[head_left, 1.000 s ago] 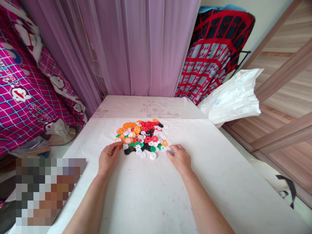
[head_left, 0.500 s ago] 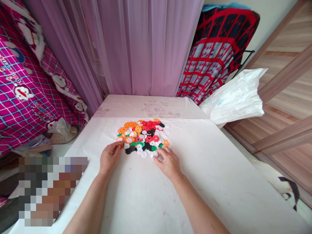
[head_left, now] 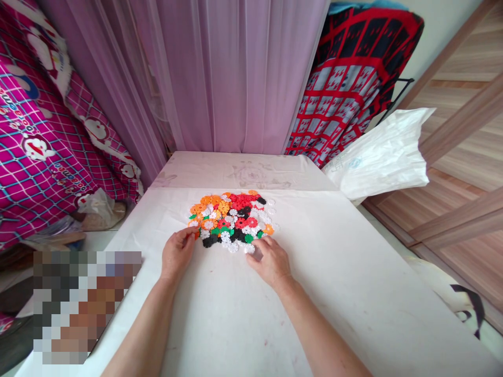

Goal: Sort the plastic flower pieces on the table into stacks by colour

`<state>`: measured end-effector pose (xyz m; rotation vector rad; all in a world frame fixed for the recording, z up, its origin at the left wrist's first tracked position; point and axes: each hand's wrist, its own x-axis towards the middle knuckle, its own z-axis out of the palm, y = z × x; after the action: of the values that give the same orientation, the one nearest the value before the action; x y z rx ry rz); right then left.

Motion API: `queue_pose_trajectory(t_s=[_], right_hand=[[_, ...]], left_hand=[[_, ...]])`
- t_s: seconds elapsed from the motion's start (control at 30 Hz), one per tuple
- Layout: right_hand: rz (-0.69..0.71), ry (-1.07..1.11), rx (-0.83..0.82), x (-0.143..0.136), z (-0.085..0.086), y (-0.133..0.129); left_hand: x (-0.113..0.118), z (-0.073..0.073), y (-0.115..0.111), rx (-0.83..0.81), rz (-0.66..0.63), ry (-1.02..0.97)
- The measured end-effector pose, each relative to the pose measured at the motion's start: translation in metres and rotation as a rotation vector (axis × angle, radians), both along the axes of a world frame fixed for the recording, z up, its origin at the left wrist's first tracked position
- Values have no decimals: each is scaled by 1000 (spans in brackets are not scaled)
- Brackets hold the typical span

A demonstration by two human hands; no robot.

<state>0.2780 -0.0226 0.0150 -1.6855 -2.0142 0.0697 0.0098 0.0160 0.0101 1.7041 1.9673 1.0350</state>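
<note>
A flat, colourful pile of small notched plastic discs, snowflake-shaped building pieces (head_left: 223, 208), lies on the white-covered table (head_left: 338, 272). Orange ones gather at the left, red ones at the upper right, with white, black and green among them. At the pile's left edge is my left hand (head_left: 177, 254), its fingers drawn together beside an orange disc; whether they grip it is not clear. My right hand (head_left: 272, 259) rests at the lower right edge, thumb and fingers apart. A white disc (head_left: 249, 248) lies near its thumb tip.
A white plastic bag (head_left: 381, 157) stands past the table's right edge. Mauve curtains (head_left: 239, 78) hang behind the table. Magenta patterned cloth (head_left: 43, 136) drapes at left, and red-and-black cloth (head_left: 338, 99) at the back right. Wooden doors (head_left: 463, 152) are farther right.
Both hands keep their places at the pile's edges, and the discs lie as before. Only the camera's view has shifted slightly.
</note>
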Motion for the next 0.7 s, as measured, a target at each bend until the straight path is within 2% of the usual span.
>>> queue_pose_trajectory(t_s=[0.47,0.6,0.7], right_hand=[[-38,-5,-60,-5,3,-1],[-53,56,-49,9,2,4],[-160,42,-53,26,2,11]], left_hand=[[-1,0,0,19,-4,-11],[-1,-1,0,15,-2,-2],[-1,-1,1,23,-2,6]])
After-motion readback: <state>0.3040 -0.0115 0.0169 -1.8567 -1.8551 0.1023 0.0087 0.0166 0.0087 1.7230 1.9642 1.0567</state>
